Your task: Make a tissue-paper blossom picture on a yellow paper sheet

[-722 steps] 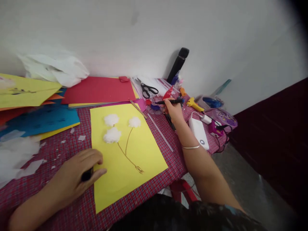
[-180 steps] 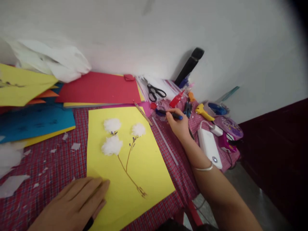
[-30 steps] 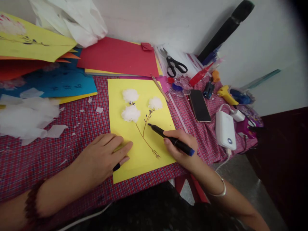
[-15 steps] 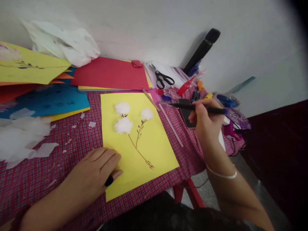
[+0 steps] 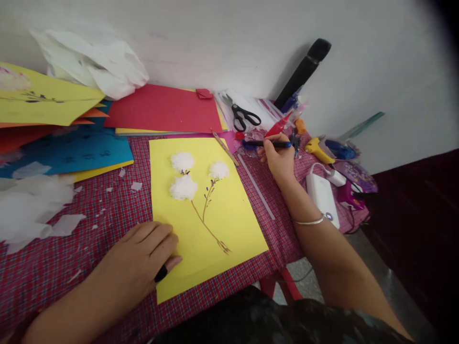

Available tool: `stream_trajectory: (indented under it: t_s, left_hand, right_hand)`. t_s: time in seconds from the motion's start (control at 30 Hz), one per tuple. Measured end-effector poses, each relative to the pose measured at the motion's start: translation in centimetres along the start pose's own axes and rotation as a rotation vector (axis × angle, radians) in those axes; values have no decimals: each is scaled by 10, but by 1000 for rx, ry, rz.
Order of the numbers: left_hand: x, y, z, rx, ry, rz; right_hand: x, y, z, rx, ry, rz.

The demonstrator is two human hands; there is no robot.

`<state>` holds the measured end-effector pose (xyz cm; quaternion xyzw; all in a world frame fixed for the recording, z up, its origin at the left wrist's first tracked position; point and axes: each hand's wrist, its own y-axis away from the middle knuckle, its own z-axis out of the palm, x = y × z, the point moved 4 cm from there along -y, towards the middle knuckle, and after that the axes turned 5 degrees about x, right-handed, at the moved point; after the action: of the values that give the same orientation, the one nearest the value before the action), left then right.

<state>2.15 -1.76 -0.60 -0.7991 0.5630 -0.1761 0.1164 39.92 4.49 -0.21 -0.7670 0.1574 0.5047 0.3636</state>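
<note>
Both hands are over the table (image 5: pixel 89 229). One left hand (image 5: pixel 143 255) lies palm down on the near left corner of the single yellow sheet (image 5: pixel 233 215) and pinches a small black cap (image 5: pixel 161 274) under the thumb. One right hand (image 5: pixel 278 157) grasps one black marker (image 5: pixel 267 143) past the far right corner of the sheet, just beside a red tube (image 5: pixel 278 128). The long axis of the marker runs left to right, almost level, and its blue end points to the right. On the sheet sit three white cotton puffs (image 5: pixel 183 187) above two brown stems (image 5: pixel 204 215). A second ago the marker tip was on the sheet by the stems; now it is off the sheet. The left hand has kept its corner.
</note>
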Motion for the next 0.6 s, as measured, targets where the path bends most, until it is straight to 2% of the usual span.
stream_trajectory:
  t_s: [0.23,0.37,0.5,0.6]
  left_hand:
    - [-1,0,0,16,18,-8]
    - [-1,3,1,20,27,-18]
    - [-1,4,1,7,19,-40]
    - [0,1,0,27,-10,7]
  right_hand:
    - [14,0,6,-8,14,3]
    - [17,-5,3,44,6,10]
    - [-16,12,-17,83,-82,29]
    - [-55,58,-27,-93,-165,53]
